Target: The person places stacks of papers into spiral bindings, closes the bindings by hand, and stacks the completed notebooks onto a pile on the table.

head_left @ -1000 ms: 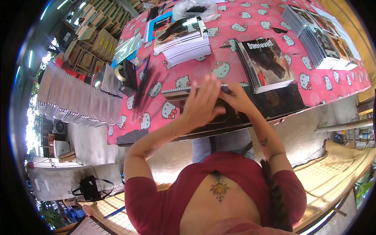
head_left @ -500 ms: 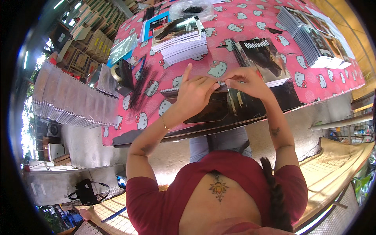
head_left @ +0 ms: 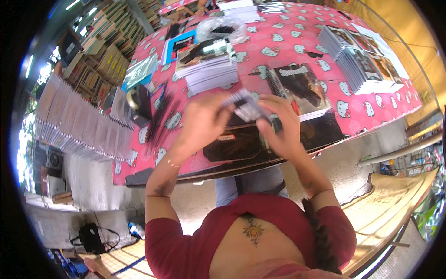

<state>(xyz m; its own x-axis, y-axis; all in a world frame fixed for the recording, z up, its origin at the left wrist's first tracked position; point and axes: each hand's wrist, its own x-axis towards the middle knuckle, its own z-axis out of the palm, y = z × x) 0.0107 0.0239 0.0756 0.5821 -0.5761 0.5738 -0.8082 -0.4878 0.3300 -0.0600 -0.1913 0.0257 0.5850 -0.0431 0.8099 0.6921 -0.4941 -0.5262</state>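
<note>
A person in a red top stands at a table draped in a pink cartoon-cat cloth, both forearms raised from the lower edge and bent at the elbows so the hands meet above the near edge. The left hand is lifted with its back toward the camera, fingers curled inward and closed on the left end of a small pale booklet, though blur hides just how the fingertips sit. The right hand comes in from the other side, wrist cocked, thumb and fingers pinched on the same booklet's right part, so the item hangs between the two hands, clear of the tabletop and tilted. A thin bracelet circles the left wrist. Directly under the hands lies a dark glossy sheet at the table's near edge. Just beyond the right hand rests a spiral-bound magazine with a dark cover; farther back sits a stack of white booklets, and a fanned row of booklets lines the right side. A tape dispenser stands to the left, near loose black strips
</note>
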